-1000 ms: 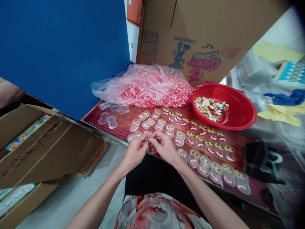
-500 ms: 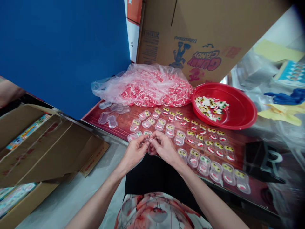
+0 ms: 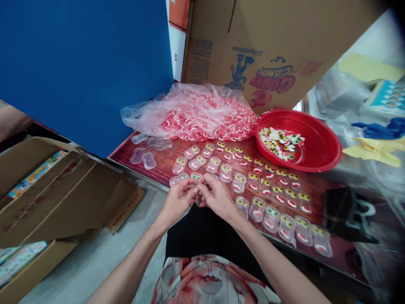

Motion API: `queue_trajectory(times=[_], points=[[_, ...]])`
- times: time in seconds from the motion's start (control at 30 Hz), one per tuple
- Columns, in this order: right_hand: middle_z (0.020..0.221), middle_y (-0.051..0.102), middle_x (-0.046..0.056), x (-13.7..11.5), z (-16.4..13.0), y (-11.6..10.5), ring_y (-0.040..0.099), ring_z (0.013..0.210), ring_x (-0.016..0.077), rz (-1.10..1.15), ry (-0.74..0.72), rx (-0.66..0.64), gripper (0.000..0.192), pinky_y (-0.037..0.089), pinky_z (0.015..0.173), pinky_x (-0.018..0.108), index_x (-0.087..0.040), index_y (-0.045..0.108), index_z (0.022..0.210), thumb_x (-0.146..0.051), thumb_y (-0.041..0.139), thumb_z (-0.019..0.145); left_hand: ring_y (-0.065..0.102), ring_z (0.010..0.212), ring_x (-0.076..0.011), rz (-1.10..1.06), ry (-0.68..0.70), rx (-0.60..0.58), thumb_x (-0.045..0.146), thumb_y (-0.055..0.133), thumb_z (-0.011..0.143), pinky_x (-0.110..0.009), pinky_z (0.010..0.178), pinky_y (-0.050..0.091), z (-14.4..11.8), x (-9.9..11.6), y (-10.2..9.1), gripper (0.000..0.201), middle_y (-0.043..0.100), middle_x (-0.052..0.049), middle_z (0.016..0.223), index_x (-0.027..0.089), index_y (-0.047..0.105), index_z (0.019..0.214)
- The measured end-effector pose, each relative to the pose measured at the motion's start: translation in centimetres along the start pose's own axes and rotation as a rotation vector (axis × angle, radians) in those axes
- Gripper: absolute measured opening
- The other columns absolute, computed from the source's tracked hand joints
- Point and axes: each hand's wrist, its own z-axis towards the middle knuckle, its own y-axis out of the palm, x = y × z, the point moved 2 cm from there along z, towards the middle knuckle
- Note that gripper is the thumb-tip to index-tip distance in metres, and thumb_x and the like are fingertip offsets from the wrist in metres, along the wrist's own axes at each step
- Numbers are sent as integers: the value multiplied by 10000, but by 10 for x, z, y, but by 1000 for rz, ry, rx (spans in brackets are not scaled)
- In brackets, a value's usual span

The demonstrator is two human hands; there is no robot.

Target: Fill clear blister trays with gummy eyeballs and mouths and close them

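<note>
While both hands meet at the near edge of the table, the left hand and the right hand pinch one small clear case between their fingertips, so both grips are closed tight and narrow on it. Most of that case is hidden by the fingers, so what sits inside it cannot be told. It hangs just over the table edge, above the person's lap. Just beyond the hands lie rows of filled cases, each with yellow candy eyes and a red mouth. To the left lie a few empty cases. Farther back sit a plastic bag of red candies and a red bowl with more eye candies. A big cardboard box leans behind them. If the fingers slip, the little case could fall off the edge onto the floor. A hard squeeze could pop it open and spill the candy. A bumped wrist could knock the neat rows crooked.
</note>
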Motion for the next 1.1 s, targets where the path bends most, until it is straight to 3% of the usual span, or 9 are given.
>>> queue_trajectory(times=[0.37,0.57,1.1], points=[[747,547,-32,-5,1,-2,598,593,113,-16,-18,-51,93,583,501,251,-224,536,922,-314,512,924,672,683,-127,-91,-55,-2,427,876,625,-219,617,544,-3,3,-2,470,676,0,749,153,606,896],[767,551,-35,1,5,-4,616,623,118,92,24,-142,152,575,526,247,-221,540,913,-319,635,848,646,652,-103,-51,-76,22,456,869,631,-202,600,528,-1,1,-5,488,667,-1,761,149,625,923],[761,549,-39,0,8,-2,587,598,105,104,70,-147,136,558,507,238,-214,528,879,-238,624,787,630,652,-99,-25,-72,45,481,875,609,-191,586,505,1,0,-5,515,669,-13,768,140,657,929]])
